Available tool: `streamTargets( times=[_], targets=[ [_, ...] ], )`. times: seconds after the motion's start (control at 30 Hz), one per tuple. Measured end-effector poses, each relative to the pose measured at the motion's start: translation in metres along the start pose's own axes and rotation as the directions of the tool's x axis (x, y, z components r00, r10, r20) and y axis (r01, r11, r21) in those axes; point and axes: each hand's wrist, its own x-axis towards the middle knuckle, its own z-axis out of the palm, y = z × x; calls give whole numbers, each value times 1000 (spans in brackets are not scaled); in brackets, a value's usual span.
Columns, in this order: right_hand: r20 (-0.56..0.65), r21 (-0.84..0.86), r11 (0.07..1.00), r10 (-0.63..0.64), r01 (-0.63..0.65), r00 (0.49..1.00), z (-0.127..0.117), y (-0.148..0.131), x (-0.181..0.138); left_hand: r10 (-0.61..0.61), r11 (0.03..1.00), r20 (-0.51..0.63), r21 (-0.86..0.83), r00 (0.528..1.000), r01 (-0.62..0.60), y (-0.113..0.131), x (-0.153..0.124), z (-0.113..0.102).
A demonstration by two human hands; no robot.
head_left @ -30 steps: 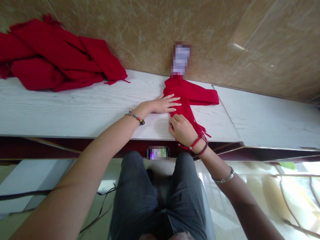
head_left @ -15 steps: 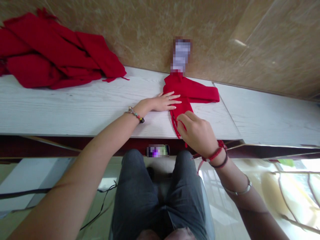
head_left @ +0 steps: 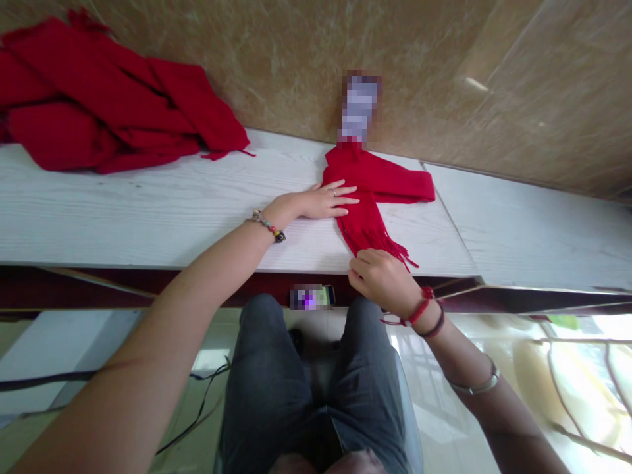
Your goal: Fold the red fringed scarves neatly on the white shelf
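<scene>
My left hand [head_left: 326,201] lies open, spread flat on the fringed red scarf [head_left: 370,187], probably to keep it from sliding. The scarf runs from the countertop [head_left: 158,224]'s back edge toward its front edge, a folded length pointing right, the fringe [head_left: 379,238] facing me, presumably for easy reach. My right hand [head_left: 382,276] is curled by the fringe tips at the front edge; whether it grips strands, I cannot tell.

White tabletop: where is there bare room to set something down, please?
The white tabletop is bare right of the fringed scarf, and between the heaped red cloth and the left hand. Crowded: the middle, with scarf, left hand and right hand.
</scene>
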Motion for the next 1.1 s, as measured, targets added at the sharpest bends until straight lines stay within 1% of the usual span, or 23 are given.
streamTargets(
  times=[0.07, 0.1, 0.17, 0.2, 0.23, 0.27, 0.3, 0.37, 0.43, 0.53, 0.6, 0.67, 0.7, 0.73, 0.8, 0.83, 0.87, 0.9, 1.0, 1.03, 1.1],
  targets=[
    [-93, 78, 997, 2, 5, 996, -10, 4, -11, 4, 1000, -1, -6, 1000, -4, -1, 1, 1],
    [-164, 121, 992, 41, -21, 986, -14, 7, -13, 3, 1000, -2, -8, 1000, -3, -2, 1, 1],
    [-306, 189, 977, 150, -94, 940, -17, 14, -11, -4, 1000, 1, -9, 1000, 4, -2, 2, 2],
    [-353, 203, 971, 192, -126, 915, -15, 18, -8, -7, 1000, 3, -7, 1000, 7, -3, 2, 2],
    [-376, 202, 968, 220, -153, 900, -11, 22, -4, -10, 1000, 5, -5, 1000, 10, -3, 2, 2],
    [-369, 183, 968, 230, -172, 900, -5, 25, 1, -8, 1000, 5, -4, 1000, 8, -3, 1, 2],
    [-340, 155, 970, 232, -189, 911, 2, 27, 5, -5, 1000, 5, -3, 1000, 5, -2, 1, 1],
    [-255, 85, 974, 226, -211, 940, 16, 28, 9, 2, 1000, 4, -1, 1000, -2, -1, 0, 0],
    [-188, 24, 980, 199, -198, 962, 24, 26, 5, 11, 1000, 3, 3, 1000, -11, 0, -1, -1],
    [-133, -9, 992, 125, -127, 983, 20, 19, -11, 5, 1000, 2, 2, 1000, -5, 1, -2, -1],
    [-103, 40, 996, 82, -78, 991, 9, 16, -23, -3, 1000, -1, -6, 1000, 3, 0, -1, -1],
    [-122, 136, 989, 73, -56, 990, -4, 16, -32, 0, 1000, -8, -13, 1000, 0, -1, 0, 0],
    [-163, 182, 981, 93, -62, 982, -10, 19, -34, 3, 1000, -12, -15, 1000, -3, -2, 0, 1],
    [-220, 219, 973, 127, -78, 967, -14, 23, -34, 4, 1000, -14, -17, 1000, -5, -3, 1, 2],
    [-343, 251, 959, 215, -131, 915, -15, 33, -27, 5, 1000, -13, -18, 1000, -5, -3, 1, 2],
    [-385, 255, 954, 250, -158, 889, -12, 39, -21, 3, 1000, -11, -18, 1000, -4, -4, 2, 2],
    [-399, 254, 951, 270, -177, 876, -7, 45, -15, 3, 1000, -9, -16, 1000, -3, -4, 2, 2],
    [-386, 252, 949, 279, -190, 879, -1, 50, -8, 3, 1000, -7, -14, 1000, -3, -4, 1, 2],
    [-251, 218, 954, 261, -208, 932, 20, 56, 4, 4, 1000, -1, -8, 1000, -4, -3, 1, 1],
    [-221, 193, 958, 254, -213, 942, 25, 56, 4, 8, 1000, 1, -7, 1000, -8, -2, 0, 1],
    [-200, 136, 967, 239, -215, 950, 29, 53, -2, 10, 1000, -1, -6, 1000, -10, -1, -1, 0]
  ],
)
